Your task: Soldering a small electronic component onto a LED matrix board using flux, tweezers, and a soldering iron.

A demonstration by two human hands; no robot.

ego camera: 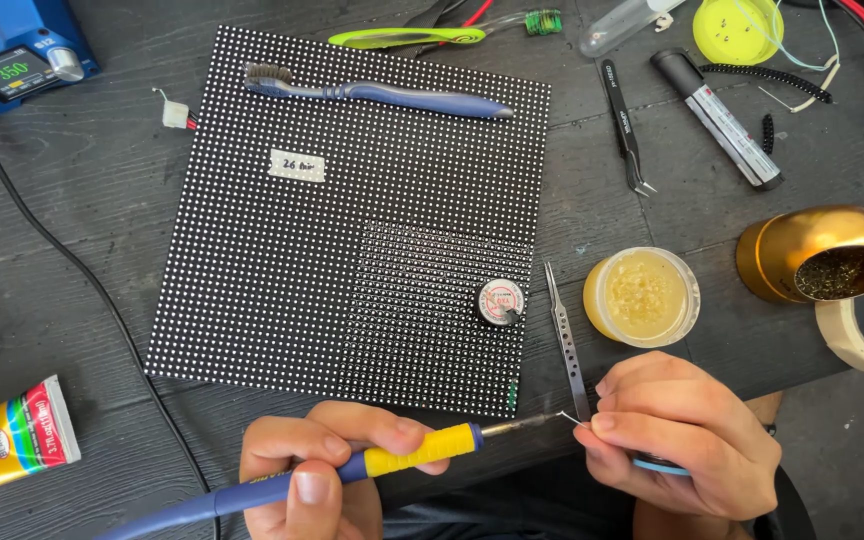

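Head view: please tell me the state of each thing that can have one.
left hand: shut on soldering iron
right hand: pinches thin solder wire
flux jar: open, lid off
soldering station: display lit
toothbrush: lies flat on LED panel
tweezers: lie on table, unheld

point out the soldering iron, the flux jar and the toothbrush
soldering iron [420, 449], head view, on its yellow grip
flux jar [642, 296], head view, on the yellow paste inside
toothbrush [392, 95], head view, mid handle
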